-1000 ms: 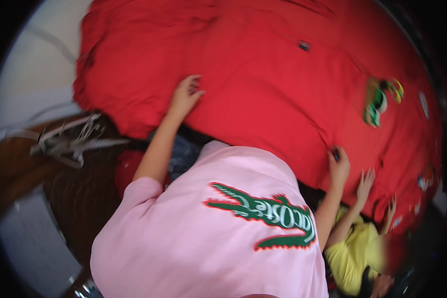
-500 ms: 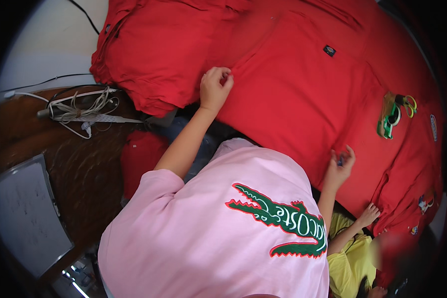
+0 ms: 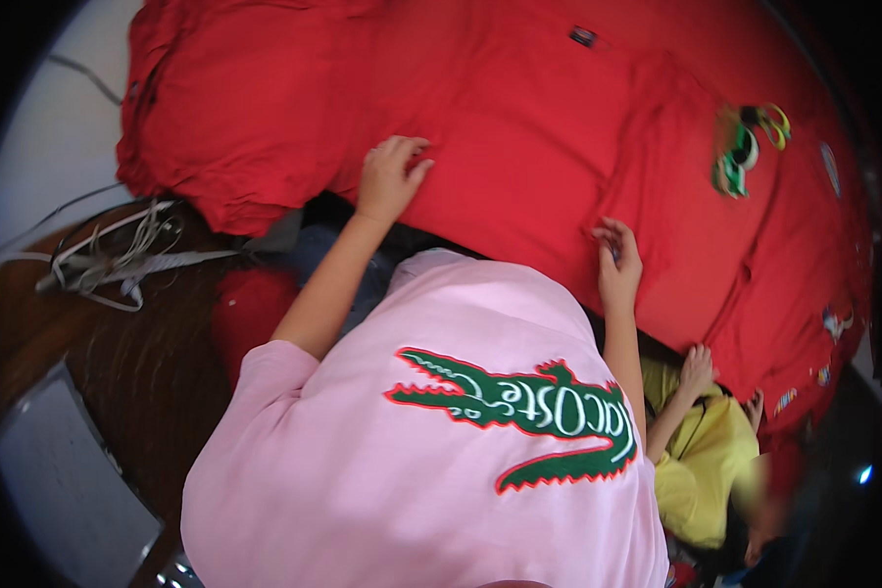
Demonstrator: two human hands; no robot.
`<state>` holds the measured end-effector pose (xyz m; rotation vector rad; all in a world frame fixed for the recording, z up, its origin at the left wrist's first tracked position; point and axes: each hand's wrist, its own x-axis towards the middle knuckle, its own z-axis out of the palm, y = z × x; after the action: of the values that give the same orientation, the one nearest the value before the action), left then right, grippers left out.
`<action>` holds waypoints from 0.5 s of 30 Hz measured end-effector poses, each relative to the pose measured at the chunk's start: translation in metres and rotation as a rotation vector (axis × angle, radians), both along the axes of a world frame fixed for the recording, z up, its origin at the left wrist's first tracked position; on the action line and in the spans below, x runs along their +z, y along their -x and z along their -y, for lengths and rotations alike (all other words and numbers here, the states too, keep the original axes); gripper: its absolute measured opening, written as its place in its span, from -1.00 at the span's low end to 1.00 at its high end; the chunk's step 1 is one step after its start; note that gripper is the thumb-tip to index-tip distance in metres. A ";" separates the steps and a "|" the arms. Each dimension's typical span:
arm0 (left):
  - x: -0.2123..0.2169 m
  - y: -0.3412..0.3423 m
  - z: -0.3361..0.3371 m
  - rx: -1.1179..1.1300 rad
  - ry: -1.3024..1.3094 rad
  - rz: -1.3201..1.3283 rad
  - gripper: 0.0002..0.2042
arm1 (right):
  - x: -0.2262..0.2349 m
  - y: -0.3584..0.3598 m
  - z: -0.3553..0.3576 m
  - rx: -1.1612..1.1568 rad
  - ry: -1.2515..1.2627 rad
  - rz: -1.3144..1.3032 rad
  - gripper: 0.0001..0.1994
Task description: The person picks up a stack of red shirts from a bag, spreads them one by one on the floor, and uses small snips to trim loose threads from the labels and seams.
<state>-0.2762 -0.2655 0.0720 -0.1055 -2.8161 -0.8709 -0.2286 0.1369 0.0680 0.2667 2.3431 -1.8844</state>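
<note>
The red cloth (image 3: 519, 127) is pressed flat by the left hand (image 3: 390, 178), fingers together; its near edge is pinched by the right hand (image 3: 617, 260).

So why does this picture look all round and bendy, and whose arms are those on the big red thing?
The picture comes from a small camera worn on a person's head, looking straight down. Its lens sees very wide, so straight edges bend near the rim. The pink shirt belongs to the person wearing the camera. Their left hand and right hand both press on a big red cloth spread over the surface, fingers curled against it. A green and yellow picture is printed on the cloth. Beside them, at lower right, another person in a yellow top touches the cloth's edge. At left, pale cords lie on a dark wooden floor.
</note>
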 end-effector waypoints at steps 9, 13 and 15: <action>0.008 0.010 -0.010 0.093 -0.306 0.265 -0.82 | 0.039 0.014 0.023 -0.045 -0.249 -0.052 -0.64; 0.063 0.009 -0.026 0.053 -0.981 0.619 -0.83 | 0.094 0.027 0.070 0.074 -0.167 -0.157 -0.64; 0.087 0.003 -0.033 0.081 -1.163 0.690 -0.79 | 0.118 0.031 0.092 0.239 -0.215 -0.083 -0.68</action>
<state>-0.2796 -0.2324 0.1588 0.5533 -2.2201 -2.7032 -0.2600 0.0453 0.1858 -0.0724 2.5037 -1.5669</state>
